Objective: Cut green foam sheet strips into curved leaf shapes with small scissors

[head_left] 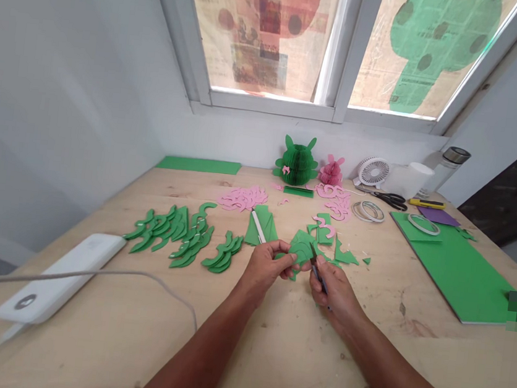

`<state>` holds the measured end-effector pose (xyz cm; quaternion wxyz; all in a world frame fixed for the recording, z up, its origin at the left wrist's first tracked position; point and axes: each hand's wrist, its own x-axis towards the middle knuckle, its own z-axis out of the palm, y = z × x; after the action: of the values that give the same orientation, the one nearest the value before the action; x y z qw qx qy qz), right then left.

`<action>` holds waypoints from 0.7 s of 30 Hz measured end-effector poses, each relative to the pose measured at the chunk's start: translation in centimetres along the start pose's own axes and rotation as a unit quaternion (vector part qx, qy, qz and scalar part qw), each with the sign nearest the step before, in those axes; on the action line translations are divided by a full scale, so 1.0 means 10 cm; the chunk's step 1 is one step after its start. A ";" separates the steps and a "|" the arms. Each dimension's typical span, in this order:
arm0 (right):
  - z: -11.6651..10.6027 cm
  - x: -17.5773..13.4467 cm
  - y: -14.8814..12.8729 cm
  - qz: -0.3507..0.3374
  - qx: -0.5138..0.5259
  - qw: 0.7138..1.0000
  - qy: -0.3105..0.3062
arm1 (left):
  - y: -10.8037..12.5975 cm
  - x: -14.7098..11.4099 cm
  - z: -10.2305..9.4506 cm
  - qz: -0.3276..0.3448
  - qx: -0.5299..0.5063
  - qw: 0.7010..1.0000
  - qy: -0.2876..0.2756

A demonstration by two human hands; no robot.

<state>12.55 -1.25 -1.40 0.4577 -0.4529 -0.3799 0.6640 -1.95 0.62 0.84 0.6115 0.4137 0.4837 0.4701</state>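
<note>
- Head view, both hands: from my remote seat I see the left hand (273,262) with its fingers pinching the green paper (301,248), and the right hand (333,285) with its fingers wrapped around small scissors (313,256).
- Head view, the paper: it is held in front of me, just above the bench (277,358), between cut green curves (194,246) on the left and green scraps (345,255) on the right.
- Head view, technique: for a clean curve, I would hold the blades steady, turn the paper into them and keep the left fingertips off the cutting line.
- Head view, limits: my right fingers cover the handle loops; I cannot tell the blade opening or read any guide line. The right edge is pixelated.
</note>
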 end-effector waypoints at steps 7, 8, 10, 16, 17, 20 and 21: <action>0.00 -0.01 -0.01 -0.001 -0.003 1.000 -0.003 | 0.00 0.00 0.00 -0.001 -0.003 1.000 0.005; 0.01 -0.01 -0.01 -0.001 -0.003 1.000 -0.003 | 0.00 0.00 0.00 -0.001 -0.003 1.000 0.005; 0.01 -0.01 -0.02 -0.001 -0.005 1.000 -0.001 | -0.01 0.00 0.00 0.001 -0.003 1.000 0.002; 0.02 -0.01 -0.02 -0.001 -0.008 1.000 0.001 | -0.02 0.02 0.00 0.000 0.000 1.000 0.003; 0.02 -0.02 -0.02 -0.001 -0.009 1.000 0.001 | -0.03 0.02 0.00 0.000 0.000 1.000 0.002; 0.01 -0.01 -0.02 0.002 -0.015 1.000 0.002 | -0.03 0.02 0.00 0.001 0.000 1.000 0.002; 0.01 -0.01 -0.02 0.002 -0.017 1.000 0.002 | -0.03 0.01 0.00 0.002 -0.001 1.000 0.003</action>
<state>12.54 -1.30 -1.20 0.4494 -0.4629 -0.3895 0.6573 -1.89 0.71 0.55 0.6095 0.4128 0.4844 0.4727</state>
